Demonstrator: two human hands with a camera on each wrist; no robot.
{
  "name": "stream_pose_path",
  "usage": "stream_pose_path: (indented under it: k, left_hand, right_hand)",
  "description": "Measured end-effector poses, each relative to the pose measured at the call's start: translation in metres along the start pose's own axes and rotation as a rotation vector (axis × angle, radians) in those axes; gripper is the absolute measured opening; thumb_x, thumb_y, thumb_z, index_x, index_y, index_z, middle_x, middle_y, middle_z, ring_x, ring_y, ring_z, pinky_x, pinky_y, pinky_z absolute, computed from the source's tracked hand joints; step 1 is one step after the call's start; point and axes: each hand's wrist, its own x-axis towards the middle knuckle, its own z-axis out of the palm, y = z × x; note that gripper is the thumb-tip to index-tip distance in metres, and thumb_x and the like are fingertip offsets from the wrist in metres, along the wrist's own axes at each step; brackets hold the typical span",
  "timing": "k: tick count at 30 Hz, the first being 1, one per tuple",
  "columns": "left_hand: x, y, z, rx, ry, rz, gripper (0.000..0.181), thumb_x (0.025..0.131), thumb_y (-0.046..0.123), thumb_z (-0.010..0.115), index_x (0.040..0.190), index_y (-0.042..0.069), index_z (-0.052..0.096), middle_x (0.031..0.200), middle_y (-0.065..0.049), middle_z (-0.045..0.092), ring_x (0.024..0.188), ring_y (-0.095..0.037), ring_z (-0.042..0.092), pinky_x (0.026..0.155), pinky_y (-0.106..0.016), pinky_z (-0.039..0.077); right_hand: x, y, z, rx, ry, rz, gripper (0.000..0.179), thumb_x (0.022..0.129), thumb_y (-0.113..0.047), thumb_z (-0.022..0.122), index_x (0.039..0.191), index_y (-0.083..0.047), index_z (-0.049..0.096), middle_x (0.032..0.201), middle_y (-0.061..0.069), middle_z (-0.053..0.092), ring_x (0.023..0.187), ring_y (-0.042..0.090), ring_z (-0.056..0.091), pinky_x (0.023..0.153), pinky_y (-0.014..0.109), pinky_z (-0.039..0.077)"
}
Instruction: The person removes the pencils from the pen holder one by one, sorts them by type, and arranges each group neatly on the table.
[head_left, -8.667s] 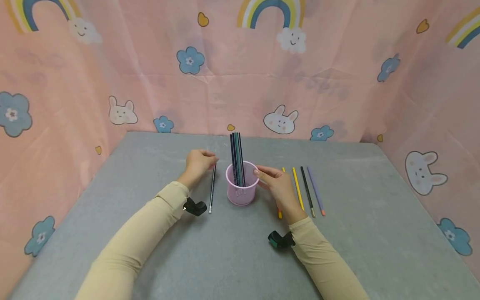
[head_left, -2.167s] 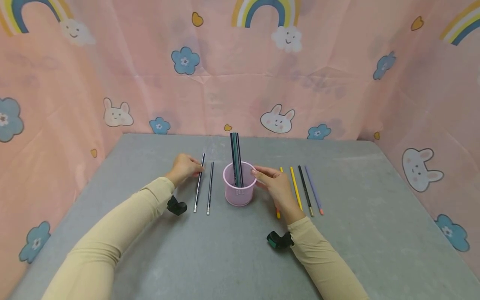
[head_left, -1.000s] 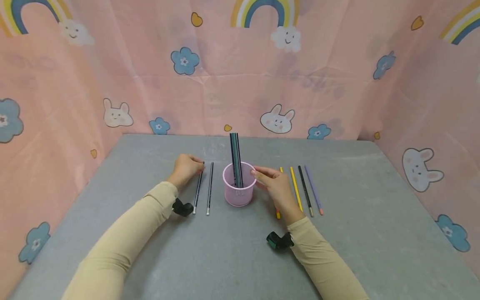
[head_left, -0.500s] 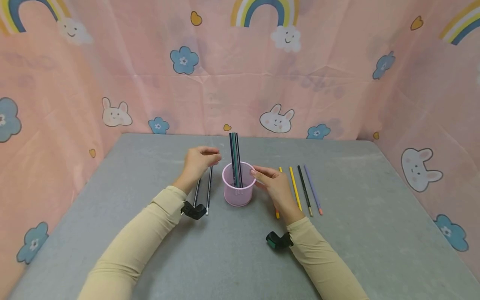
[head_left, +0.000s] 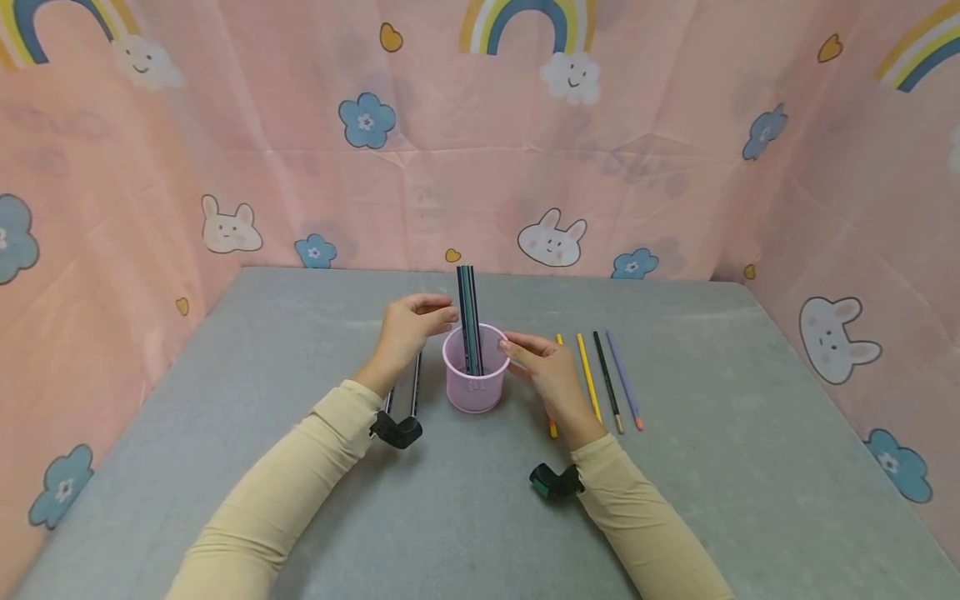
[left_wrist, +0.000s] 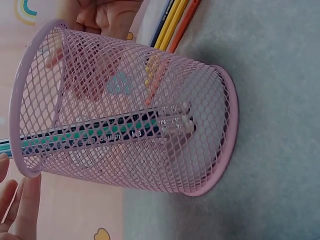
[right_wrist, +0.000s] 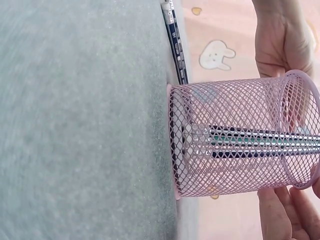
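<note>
A pink mesh pen holder [head_left: 475, 396] stands upright on the table in the head view. Several dark and green striped pencils [head_left: 469, 321] lean in it, eraser ends down. My right hand [head_left: 553, 375] pinches the holder's rim from the right, thumb at the near side. At the left, my left hand [head_left: 411, 329] reaches over the table, its fingertips beside the upper part of the pencils; a firm grip on them does not show. Beneath that hand lie two dark pencils [head_left: 416, 387], partly covered by the wrist and its camera.
Right of the holder lie a yellow pencil [head_left: 589, 379], a black pencil [head_left: 608, 383], a purple pencil [head_left: 625, 379] and an orange-yellow one [head_left: 553, 429] partly behind my right hand. A pink printed curtain [head_left: 465, 167] hangs around the grey table [head_left: 480, 517].
My left hand has laid a second dark pencil left of the first, released it, and moved right to the holder's pencils. The bundle has thinned. My right hand stays on the rim.
</note>
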Motion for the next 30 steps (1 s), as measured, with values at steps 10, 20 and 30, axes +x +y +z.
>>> stream_pose_path:
  k: [10,20,30]
  left_hand:
    - [0.002,-0.001,0.007,0.034,-0.008,0.006,0.036,0.090,0.012,0.073,0.123,-0.002,0.066,0.122,-0.019,0.069,0.104,-0.024,0.070,0.089,-0.027,0.060]
    - [0.002,-0.001,0.009,0.015,-0.004,-0.001,0.036,0.091,0.013,0.072,0.124,-0.002,0.065,0.122,-0.019,0.068,0.104,-0.021,0.069,0.091,-0.028,0.060]
    - [0.003,0.002,0.013,0.010,-0.004,-0.002,0.037,0.091,0.013,0.072,0.125,-0.001,0.064,0.123,-0.019,0.067,0.107,-0.025,0.068,0.091,-0.030,0.060]
  right_hand:
    - [0.000,0.001,0.000,-0.001,0.001,0.009,0.037,0.094,-0.020,0.069,0.126,-0.002,0.067,0.130,0.015,0.066,0.115,0.020,0.065,0.101,0.039,0.055]
    - [-0.001,0.001,0.000,-0.014,-0.015,0.001,0.037,0.095,-0.021,0.069,0.126,-0.002,0.067,0.130,0.015,0.066,0.119,0.025,0.064,0.102,0.039,0.054]
    - [-0.001,0.000,-0.001,-0.016,-0.007,0.007,0.037,0.094,-0.022,0.069,0.126,-0.003,0.067,0.130,0.014,0.067,0.120,0.025,0.064,0.102,0.039,0.054]
